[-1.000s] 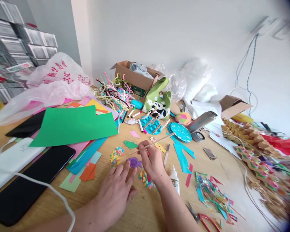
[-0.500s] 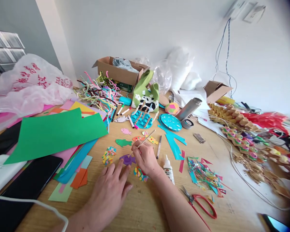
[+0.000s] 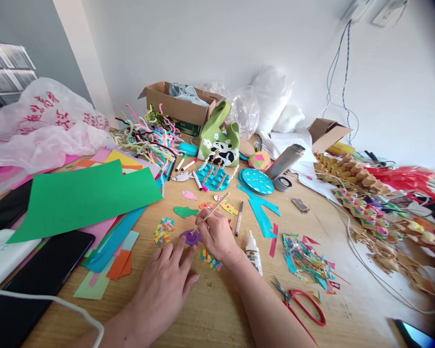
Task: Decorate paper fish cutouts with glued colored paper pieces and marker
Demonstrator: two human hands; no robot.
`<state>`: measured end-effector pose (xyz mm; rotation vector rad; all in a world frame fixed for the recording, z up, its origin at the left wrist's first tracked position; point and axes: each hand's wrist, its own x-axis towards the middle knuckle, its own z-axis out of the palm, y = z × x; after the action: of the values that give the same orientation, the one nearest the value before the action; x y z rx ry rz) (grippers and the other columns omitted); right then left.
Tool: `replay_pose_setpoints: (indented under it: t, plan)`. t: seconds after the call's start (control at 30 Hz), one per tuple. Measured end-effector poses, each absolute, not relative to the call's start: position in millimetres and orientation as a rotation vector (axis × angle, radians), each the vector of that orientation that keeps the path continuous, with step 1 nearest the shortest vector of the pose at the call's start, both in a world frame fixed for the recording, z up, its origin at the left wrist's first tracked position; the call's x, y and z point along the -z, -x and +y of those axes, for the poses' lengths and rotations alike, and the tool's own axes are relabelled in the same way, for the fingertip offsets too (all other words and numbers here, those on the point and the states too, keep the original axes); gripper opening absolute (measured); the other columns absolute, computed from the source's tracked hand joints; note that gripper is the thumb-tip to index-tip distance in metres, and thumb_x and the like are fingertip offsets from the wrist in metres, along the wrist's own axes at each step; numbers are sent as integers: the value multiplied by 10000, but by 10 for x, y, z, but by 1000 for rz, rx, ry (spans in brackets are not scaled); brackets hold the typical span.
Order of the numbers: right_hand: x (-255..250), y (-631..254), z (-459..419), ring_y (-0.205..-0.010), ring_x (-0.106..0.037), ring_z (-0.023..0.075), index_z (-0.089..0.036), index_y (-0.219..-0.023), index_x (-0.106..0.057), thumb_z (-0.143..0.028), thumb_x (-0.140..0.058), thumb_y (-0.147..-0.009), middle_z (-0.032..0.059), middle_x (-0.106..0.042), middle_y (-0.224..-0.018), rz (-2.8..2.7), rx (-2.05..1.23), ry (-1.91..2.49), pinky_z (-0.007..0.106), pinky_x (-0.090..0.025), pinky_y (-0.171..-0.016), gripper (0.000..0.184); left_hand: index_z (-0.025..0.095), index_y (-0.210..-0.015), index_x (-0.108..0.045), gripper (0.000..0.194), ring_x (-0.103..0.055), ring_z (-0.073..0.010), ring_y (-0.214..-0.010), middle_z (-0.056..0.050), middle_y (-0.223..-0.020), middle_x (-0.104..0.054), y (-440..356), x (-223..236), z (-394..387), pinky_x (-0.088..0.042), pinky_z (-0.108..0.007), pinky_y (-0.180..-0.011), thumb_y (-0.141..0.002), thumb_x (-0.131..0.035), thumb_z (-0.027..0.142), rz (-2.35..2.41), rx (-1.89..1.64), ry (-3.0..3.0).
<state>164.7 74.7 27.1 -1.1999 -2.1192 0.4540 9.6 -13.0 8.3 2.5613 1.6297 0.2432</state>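
Pinched between the thumb and fingers of the right hand (image 3: 215, 234) is a thin stick (image 3: 221, 203); the left hand (image 3: 166, 278) lies palm down, fingers slightly spread, fingertips at the near edge of a purple paper fish (image 3: 191, 238). Behind everything rises a pale wall (image 3: 203, 43), above a wood-grained table (image 3: 210, 309). On it, a cardboard box (image 3: 188, 109) stands at the back, a large green sheet (image 3: 90, 200) lies left, and red-handled scissors (image 3: 291, 294) and a glue bottle (image 3: 253, 256) are right of the hands. The stick slants from upper right to a lower-left tip at the fish; whether they touch cannot be told. Lying flat, the fish has its long axis side to side, head left, tail toward the right hand. Tiny paper bits (image 3: 164, 231) are heaped just left of it.
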Motion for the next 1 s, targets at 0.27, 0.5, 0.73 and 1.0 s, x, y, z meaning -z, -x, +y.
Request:
replay_pose_setpoints:
  t: [0.27, 0.5, 0.73, 1.0]
  plan:
    - [-234, -1647, 759, -650, -552, 173, -232, -724, -430, -136, -401, -890, 19, -578, -678, -2118, -443, 1162, 268, -401, -655, 193, 244, -1373, -570, 445, -569, -314, -1096, -121, -1393, -585, -93, -60, -136, -480, -492, -898, -951, -535, 378, 1645, -234, -2553]
    - [-240, -1644, 763, -614, -523, 172, -235, -717, -408, -131, -394, -876, 9, -545, -647, -2119, -438, 1152, 270, -382, -629, 190, 242, -1378, -565, 450, -575, -305, -1077, -123, -1396, -582, -88, -48, -137, -480, -471, -876, -957, -527, 398, 1648, -212, -2569]
    - [-254, -1634, 755, -612, -521, 169, -232, -715, -410, -137, -389, -883, 11, -548, -646, -2119, -441, 1148, 268, -382, -627, 194, 246, -1384, -558, 454, -569, -305, -1093, -122, -1390, -586, -81, -46, -146, -474, -465, -882, -960, -525, 404, 1653, -222, -2578]
    - [-261, -1632, 755, -595, -506, 162, -235, -712, -396, -128, -389, -871, 1, -531, -637, -2125, -438, 1147, 263, -371, -618, 192, 246, -1388, -556, 453, -568, -310, -1095, -120, -1385, -590, -91, -59, -139, -479, -470, -873, -965, -509, 401, 1644, -209, -2562]
